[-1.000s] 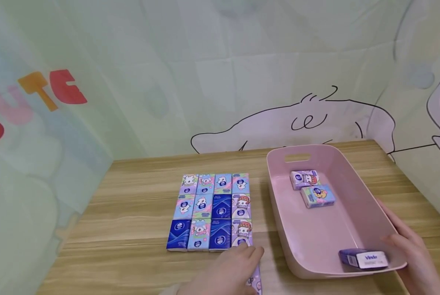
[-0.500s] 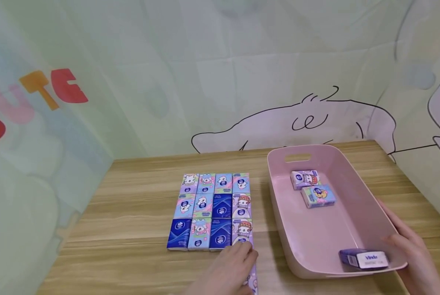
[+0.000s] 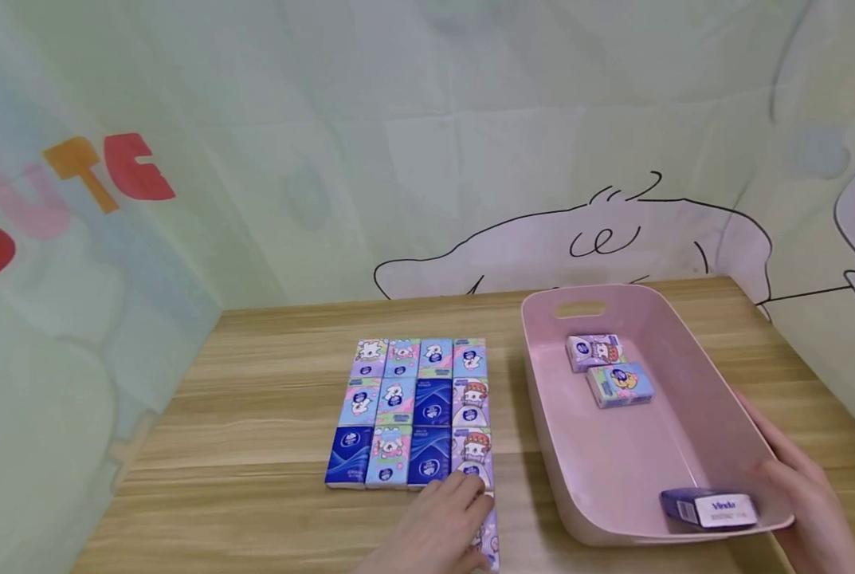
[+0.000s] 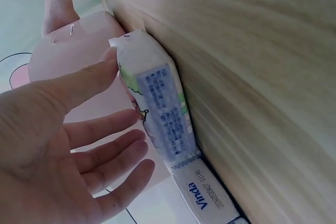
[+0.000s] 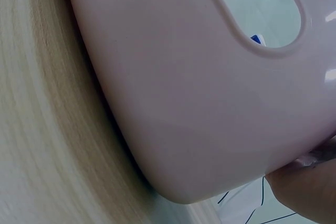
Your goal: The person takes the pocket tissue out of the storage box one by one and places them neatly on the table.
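Observation:
My left hand is at the near end of the right-hand column of packs, thumb and fingers about a purple tissue pack lying on the table. In the left wrist view the thumb touches one end of that tissue pack, and the fingertips reach its upper face. The hand partly hides it. Beyond it, packs lie edge to edge in rows, some dark blue, others pastel with cartoons. My right hand grips the near right rim of a pink plastic basket, thumb over the inner side.
Two pastel tissue packs lie at the basket's far end. A dark blue Vinda pack leans on its side at the near end. The wooden table meets a printed cloth backdrop behind and at the left.
My left hand has shifted slightly left with the purple tissue pack, which now sits closer in line with the column above. The right hand and the basket hold their place.

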